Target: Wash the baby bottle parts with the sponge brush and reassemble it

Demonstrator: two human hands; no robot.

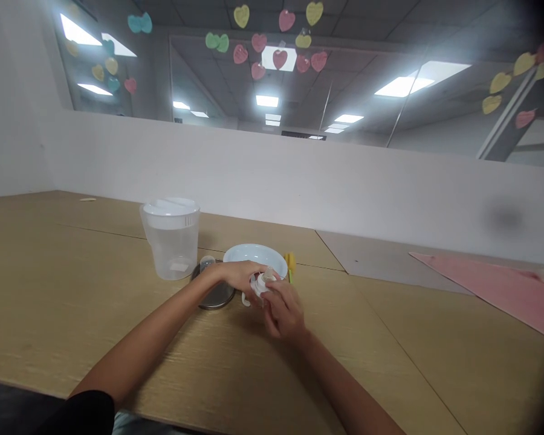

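Note:
Both hands meet around a small white bottle (260, 284) with a pale top, just in front of the light blue bowl (254, 251). My left hand (242, 277) is wrapped round the bottle from the left, its fingers partly hidden. From the right, my right hand (284, 309) has its fingers closed at the bottle's upper part. A white curved piece (245, 299) sticks out below my left hand. Under the left wrist lies a round dark metal tray (217, 297), with a small clear container (207, 263) at its back edge.
A clear lidded pitcher (174, 241) stands left of the bowl. Something yellow and green (291, 263) is at the bowl's right side. A pink cloth or mat (494, 287) lies at the right, on a grey board (381, 257). The white wall (272, 175) rises behind the table (95, 272).

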